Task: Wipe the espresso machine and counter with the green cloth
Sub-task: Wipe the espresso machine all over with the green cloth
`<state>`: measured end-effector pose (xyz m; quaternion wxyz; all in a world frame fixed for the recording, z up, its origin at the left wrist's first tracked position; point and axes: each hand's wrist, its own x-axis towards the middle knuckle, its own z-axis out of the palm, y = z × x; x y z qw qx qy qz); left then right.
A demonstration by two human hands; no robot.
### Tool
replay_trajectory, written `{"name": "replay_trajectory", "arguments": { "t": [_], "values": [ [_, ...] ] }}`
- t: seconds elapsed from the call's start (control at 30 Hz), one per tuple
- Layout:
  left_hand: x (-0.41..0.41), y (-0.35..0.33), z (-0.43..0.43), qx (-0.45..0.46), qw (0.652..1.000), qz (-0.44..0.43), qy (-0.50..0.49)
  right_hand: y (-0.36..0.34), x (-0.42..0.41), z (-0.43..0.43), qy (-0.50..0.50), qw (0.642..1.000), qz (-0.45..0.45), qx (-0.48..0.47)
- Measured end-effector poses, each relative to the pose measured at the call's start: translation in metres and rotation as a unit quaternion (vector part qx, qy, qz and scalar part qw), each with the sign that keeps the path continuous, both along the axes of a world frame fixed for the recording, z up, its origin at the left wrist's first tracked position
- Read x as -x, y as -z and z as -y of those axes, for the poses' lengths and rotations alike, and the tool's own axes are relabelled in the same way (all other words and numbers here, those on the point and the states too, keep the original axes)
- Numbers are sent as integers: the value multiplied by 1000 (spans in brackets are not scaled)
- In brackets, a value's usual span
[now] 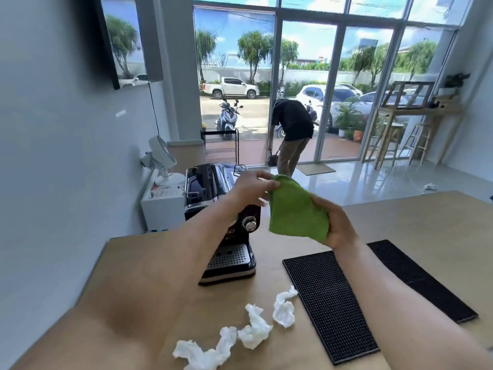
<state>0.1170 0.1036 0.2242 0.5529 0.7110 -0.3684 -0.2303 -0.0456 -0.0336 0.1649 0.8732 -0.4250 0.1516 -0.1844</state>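
Green cloth (298, 212): held up in the air above the counter, between both hands, just right of the espresso machine and clear of it; it hangs folded or bunched, widest at the bottom.
Left hand (250, 186): raised in front of the machine's top, thumb and fingers pinched together on the cloth's upper corner.
Right hand (337, 222): closed around the cloth's right edge, thumb on the side facing the camera, fingers hidden behind the fabric.
Espresso machine (224, 225): black with metal trim, standing near the counter's far left edge; a round knob (249, 224) shows on its front and a perforated drip tray (228, 259) sits at its base. The left forearm crosses in front of part of it.
Counter (426, 220): light wood top, its far edge running behind the machine and the hands.
Paper wads (254, 331): several crumpled white pieces lying on the counter towards its near edge, in a loose row in front of the machine.
Black mats (328, 303): two ribbed rubber mats lying flat on the counter's right half, side by side at an angle; the nearer one lies just beside the paper wads, and the right forearm crosses over both.
Background: a small white fan (160, 156) on a white cabinet left of the counter; another person (292, 134) bending at the glass door.
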Motion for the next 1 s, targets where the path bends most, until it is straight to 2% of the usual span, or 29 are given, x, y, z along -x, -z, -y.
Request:
{"name": "replay_trajectory", "arguments": {
  "t": [0.07,0.17,0.27,0.43,0.53,0.63,0.77,0.9,1.0],
  "values": [
    [-26,-10,-18,42,994,70,-76,-20,-21,-1,35,999,20,-4],
    [-76,-20,-49,46,955,147,-253,-46,-65,11,78,997,19,24],
    [-119,-17,-79,-10,922,115,-370,-69,-119,23,105,989,-15,102],
    [-170,14,-80,-27,934,-2,-355,-95,-213,11,94,958,-79,260],
    [-179,23,-66,-12,944,-27,-329,-92,-255,-6,37,907,-138,396],
    [-181,34,-58,-27,955,-46,-290,-87,-272,-25,-31,870,-151,469],
    [-204,65,-50,-36,958,-52,-279,-75,-297,-41,-143,766,-209,591],
    [-191,58,-52,-41,953,-34,-297,-67,-298,-54,-136,657,-221,708],
    [-193,60,-53,-29,948,-47,-313,-61,-290,-59,-117,626,-197,746]
  ]
}}
